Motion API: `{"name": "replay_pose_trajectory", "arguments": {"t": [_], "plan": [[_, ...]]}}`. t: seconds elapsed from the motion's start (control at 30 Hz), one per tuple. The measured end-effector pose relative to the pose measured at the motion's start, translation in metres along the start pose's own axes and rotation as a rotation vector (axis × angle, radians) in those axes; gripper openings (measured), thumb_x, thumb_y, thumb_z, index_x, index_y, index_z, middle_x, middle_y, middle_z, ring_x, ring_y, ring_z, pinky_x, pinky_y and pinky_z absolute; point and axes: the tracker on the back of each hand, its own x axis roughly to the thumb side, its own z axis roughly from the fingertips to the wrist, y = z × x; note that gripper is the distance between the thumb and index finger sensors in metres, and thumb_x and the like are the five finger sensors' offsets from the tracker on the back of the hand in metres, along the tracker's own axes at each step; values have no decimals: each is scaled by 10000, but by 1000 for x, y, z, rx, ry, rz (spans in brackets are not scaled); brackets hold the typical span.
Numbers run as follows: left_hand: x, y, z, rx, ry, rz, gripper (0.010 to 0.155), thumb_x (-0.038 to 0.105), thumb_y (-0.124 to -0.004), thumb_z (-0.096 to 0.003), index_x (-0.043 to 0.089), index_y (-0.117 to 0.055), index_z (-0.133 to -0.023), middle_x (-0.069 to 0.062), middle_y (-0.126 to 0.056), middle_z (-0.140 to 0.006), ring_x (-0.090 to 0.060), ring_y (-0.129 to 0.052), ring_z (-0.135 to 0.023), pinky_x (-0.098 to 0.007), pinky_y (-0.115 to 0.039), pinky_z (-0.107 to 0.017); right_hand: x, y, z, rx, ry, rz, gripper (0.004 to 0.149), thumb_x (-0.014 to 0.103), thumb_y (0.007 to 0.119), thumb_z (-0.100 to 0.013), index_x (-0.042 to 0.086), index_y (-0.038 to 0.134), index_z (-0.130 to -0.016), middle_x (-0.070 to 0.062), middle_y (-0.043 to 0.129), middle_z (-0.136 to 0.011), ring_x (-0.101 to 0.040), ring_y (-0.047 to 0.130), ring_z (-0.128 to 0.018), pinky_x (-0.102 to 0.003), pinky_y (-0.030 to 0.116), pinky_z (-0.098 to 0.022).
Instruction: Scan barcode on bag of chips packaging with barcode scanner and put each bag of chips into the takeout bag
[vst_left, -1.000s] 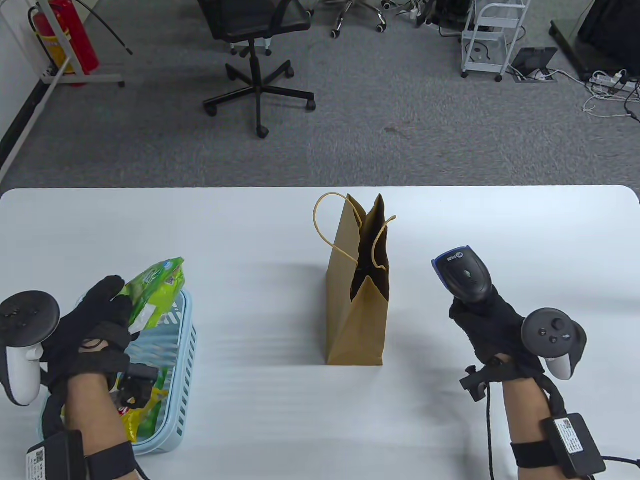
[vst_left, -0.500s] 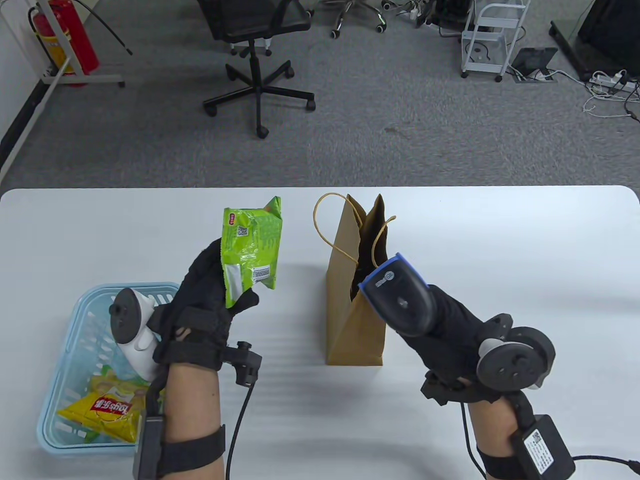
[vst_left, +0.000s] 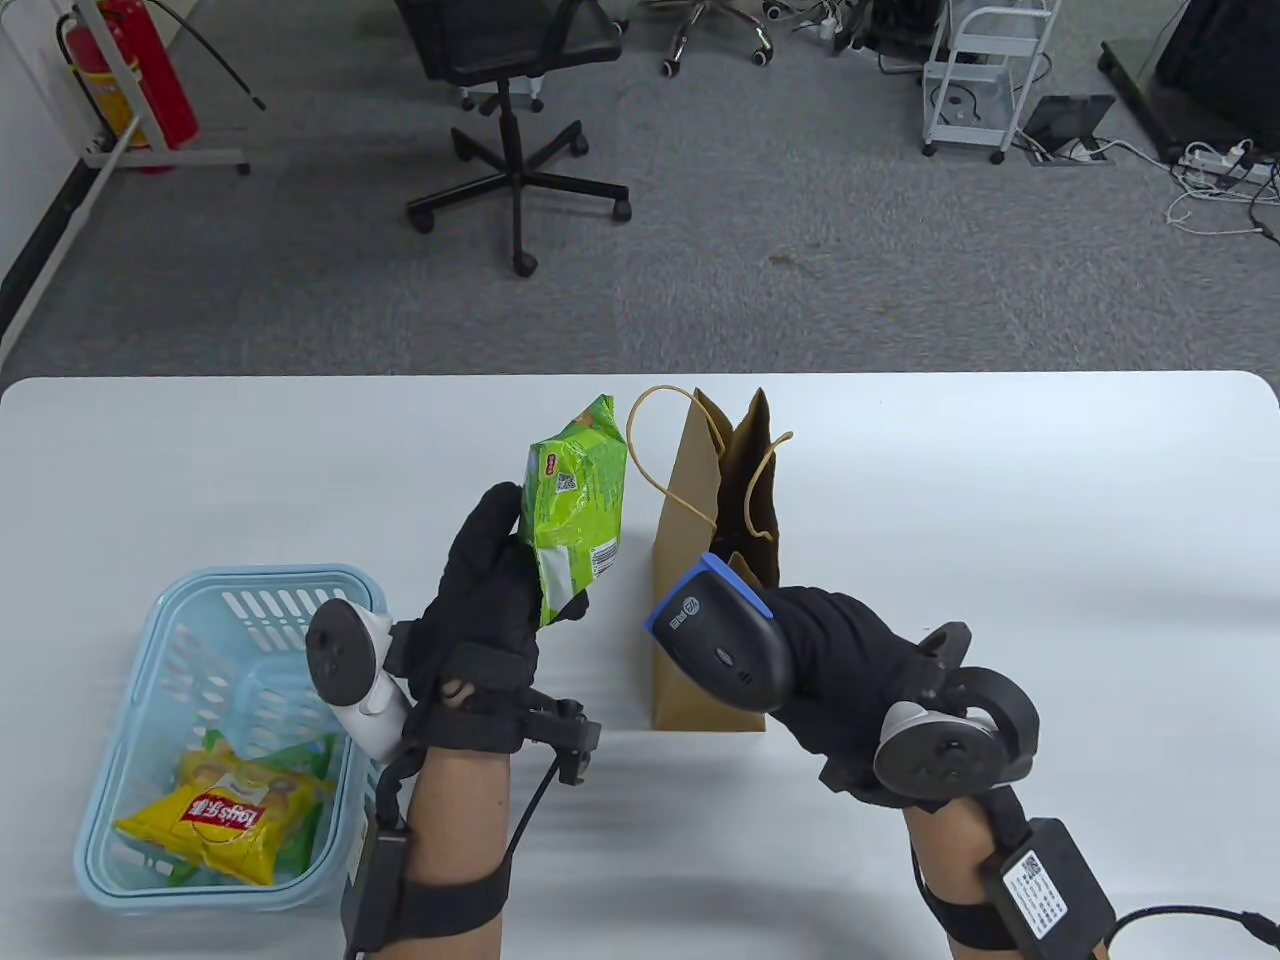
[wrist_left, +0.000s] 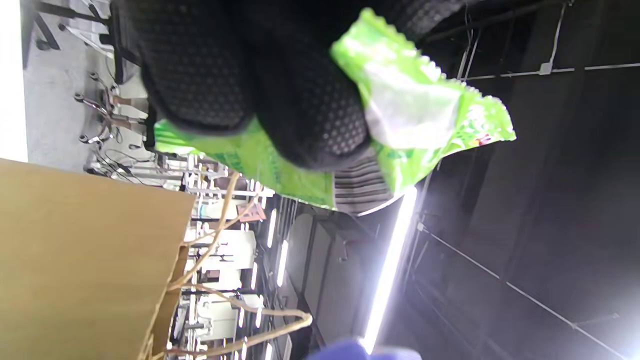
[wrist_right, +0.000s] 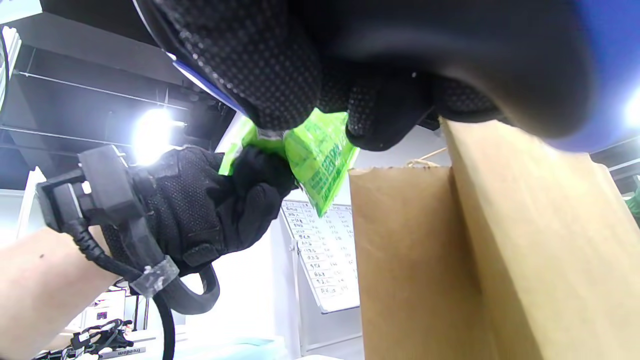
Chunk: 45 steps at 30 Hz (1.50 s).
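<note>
the yellow chip bag (vst_left: 215, 815) in the light blue basket (vst_left: 120, 880) carries a red lay's-style logo with chinese characters; more green packaging shows beneath it. the green bag of chips (vst_left: 578, 500) shows a small red square label near its top, a qr code just below it and a white barcode patch lower down, but the fine print is too small to read. the barcode scanner (vst_left: 715, 640) has a blue-rimmed head with a small white logo that cannot be made out.

the green bag of chips is held up above the table (vst_left: 1000, 480), just left of the upright brown paper takeout bag (vst_left: 690, 660), its back panel turned toward the scanner. the left hand (vst_left: 490, 610) grips its lower end — fingers curled behind the pack, thumb pressed across the front near the bottom edge. in the left wrist view the gloved fingertips (wrist_left: 310, 115) cover the crimped seam, with the barcode stripes showing just past them.

the right hand (vst_left: 840, 670) wraps its fingers around the scanner's handle, the head aimed left toward the chip pack and sitting in front of the takeout bag's lower face. in the right wrist view the curled fingers (wrist_right: 250, 65) close on the dark scanner body, with the green pack and the paper bag just beyond — whether a finger rests on the trigger cannot be told.
</note>
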Motion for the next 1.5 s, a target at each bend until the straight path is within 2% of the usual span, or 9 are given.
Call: {"name": "replay_pose_trajectory", "arguments": {"t": [0.1, 0.3, 1.1, 1.27, 1.37, 1.5], "plan": [[-2, -5, 0, -43, -22, -5, 605, 234, -679, -575, 24, -502, -1114, -151, -847, -805, -147, -1072, -439, -427, -897, -454, -2, 6, 0, -5, 0, 4, 622, 264, 902, -524, 70, 637, -1052, -152, 855, -878, -305, 1028, -637, -549, 845, -530], [-2, -13, 3, -37, -50, -49, 601, 238, -683, -574, 30, -513, -1112, -147, -853, -801, -148, -1074, -440, -427, -898, -453, -3, 12, 2, 5, -3, 28, 619, 261, 902, -521, 60, 644, -1046, -148, 861, -870, -300, 1032, -626, -540, 854, -516], [-1, -19, 6, -53, -64, -21, 597, 236, -693, -573, 30, -527, -1108, -143, -864, -801, -159, -1081, -448, -428, -889, -467, -5, 7, 4, -1, 3, 1, 608, 262, 899, -522, 54, 652, -1038, -144, 864, -862, -294, 1034, -616, -533, 858, -508], [4, -21, 10, -56, -68, 25, 595, 233, -696, -573, 26, -535, -1106, -147, -870, -797, -165, -1081, -446, -430, -888, -464, -4, 0, 6, -30, -9, -31, 618, 272, 893, -526, 52, 637, -1044, -148, 859, -868, -299, 1030, -623, -532, 854, -512], [10, -24, 13, -51, -71, 40, 592, 234, -696, -574, 27, -538, -1105, -144, -874, -796, -157, -1081, -441, -426, -891, -459, -7, -14, 9, -84, 13, -48, 622, 275, 891, -528, 46, 634, -1045, -152, 856, -869, -301, 1028, -626, -534, 851, -515], [17, -38, 7, -63, -45, 106, 589, 237, -698, -575, 26, -545, -1103, -140, -881, -792, -151, -1085, -437, -418, -895, -452, -20, -37, 17, -189, 66, -103, 625, 276, 888, -531, 38, 629, -1047, -157, 854, -870, -305, 1026, -627, -536, 848, -515]]}}
